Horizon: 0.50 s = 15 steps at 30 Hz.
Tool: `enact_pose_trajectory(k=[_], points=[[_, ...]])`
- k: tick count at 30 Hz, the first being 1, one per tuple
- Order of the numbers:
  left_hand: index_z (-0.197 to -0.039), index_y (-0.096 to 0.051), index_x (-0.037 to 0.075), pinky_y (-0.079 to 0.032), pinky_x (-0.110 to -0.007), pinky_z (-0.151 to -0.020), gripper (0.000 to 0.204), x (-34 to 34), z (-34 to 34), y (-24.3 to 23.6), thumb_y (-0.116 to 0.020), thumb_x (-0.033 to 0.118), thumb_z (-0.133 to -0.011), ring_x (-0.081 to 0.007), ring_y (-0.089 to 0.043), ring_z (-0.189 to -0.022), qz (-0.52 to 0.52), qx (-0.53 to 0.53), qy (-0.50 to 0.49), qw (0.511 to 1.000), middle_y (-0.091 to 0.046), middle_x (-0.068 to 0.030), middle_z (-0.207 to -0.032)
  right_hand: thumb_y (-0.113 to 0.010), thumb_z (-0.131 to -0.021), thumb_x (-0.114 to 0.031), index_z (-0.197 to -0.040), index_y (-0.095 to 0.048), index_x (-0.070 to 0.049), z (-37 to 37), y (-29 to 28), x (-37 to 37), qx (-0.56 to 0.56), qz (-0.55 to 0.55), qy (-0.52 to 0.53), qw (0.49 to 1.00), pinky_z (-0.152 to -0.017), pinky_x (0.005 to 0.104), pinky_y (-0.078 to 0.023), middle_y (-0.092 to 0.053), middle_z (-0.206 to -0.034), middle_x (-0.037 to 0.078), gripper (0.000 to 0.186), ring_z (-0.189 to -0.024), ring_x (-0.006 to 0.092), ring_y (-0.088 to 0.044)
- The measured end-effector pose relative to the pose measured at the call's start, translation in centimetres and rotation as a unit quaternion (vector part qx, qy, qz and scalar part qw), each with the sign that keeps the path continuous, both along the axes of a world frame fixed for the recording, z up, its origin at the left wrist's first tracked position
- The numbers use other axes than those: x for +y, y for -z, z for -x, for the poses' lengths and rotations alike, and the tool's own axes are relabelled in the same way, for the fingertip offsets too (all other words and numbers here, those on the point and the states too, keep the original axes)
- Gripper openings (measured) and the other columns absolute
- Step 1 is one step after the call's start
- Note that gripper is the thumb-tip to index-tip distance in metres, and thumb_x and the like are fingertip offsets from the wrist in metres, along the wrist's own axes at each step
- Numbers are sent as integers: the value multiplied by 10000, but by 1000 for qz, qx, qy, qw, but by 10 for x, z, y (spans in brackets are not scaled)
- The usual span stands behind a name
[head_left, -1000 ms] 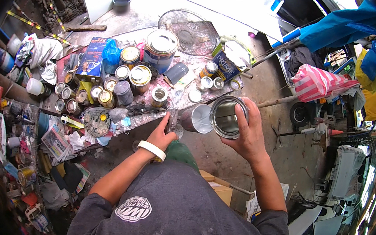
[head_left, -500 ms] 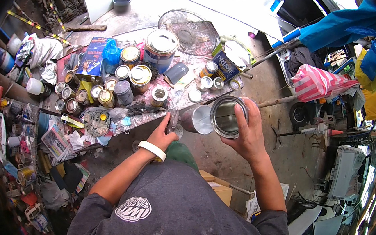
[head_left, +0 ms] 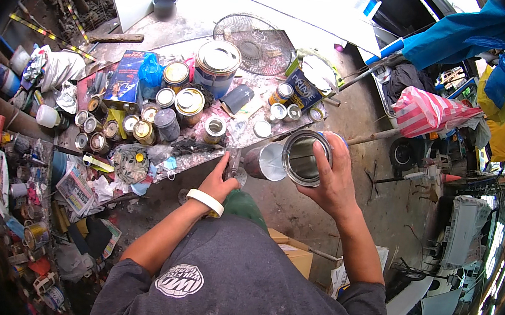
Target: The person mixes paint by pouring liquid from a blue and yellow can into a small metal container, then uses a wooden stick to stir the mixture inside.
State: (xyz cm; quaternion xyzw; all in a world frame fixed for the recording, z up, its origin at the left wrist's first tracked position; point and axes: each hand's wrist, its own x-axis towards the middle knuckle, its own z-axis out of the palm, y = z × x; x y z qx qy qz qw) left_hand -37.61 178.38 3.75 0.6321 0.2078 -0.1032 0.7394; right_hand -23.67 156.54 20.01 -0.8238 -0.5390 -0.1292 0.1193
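My left hand (head_left: 218,183) is closed around the grey metal body of what looks like a spray gun (head_left: 234,160). Attached beside it is a cup (head_left: 271,161), tipped so its pale open mouth faces right. In my right hand (head_left: 340,181) is an open metal paint can (head_left: 302,156), thumb over its rim and fingers round its outer side. The can is tilted, and its shiny inside shows. Its rim is close to the cup's mouth; whether they touch, I cannot tell. No stream of liquid can be made out between them.
A paint-stained table carries several cans, including a large lidded can (head_left: 218,57), plus a blue box (head_left: 123,75) and a round wire fan guard (head_left: 254,42). Newspaper (head_left: 77,190) and rags lie at the left. A cardboard box (head_left: 295,253) stands below my right arm; a striped bag (head_left: 430,114) hangs at right.
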Motion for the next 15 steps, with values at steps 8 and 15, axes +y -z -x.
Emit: enact_pose_trajectory(k=[8, 15], points=[[-1528, -188, -39, -438, -273, -906, 932, 1, 0, -2, -656, 208, -760, -228, -559, -1021, 5, 7, 3, 1000, -519, -221, -1343, -906, -471, -116, -1439, -362, -111, 1, 0, 2, 5, 3, 1, 1000, -1074, 557, -373, -381, -1417, 217, 1110, -1287, 428, -428], [-1526, -199, -37, -439, -280, -911, 936, 3, -1, 1, -655, 229, -753, -236, -572, -1015, -9, 5, 5, 1000, -535, -224, -1318, -907, -474, -118, -1442, -359, -110, 0, -1, 3, 3, 1, -6, 1000, -1070, 555, -378, -382, -1417, 217, 1112, -1288, 430, -427]])
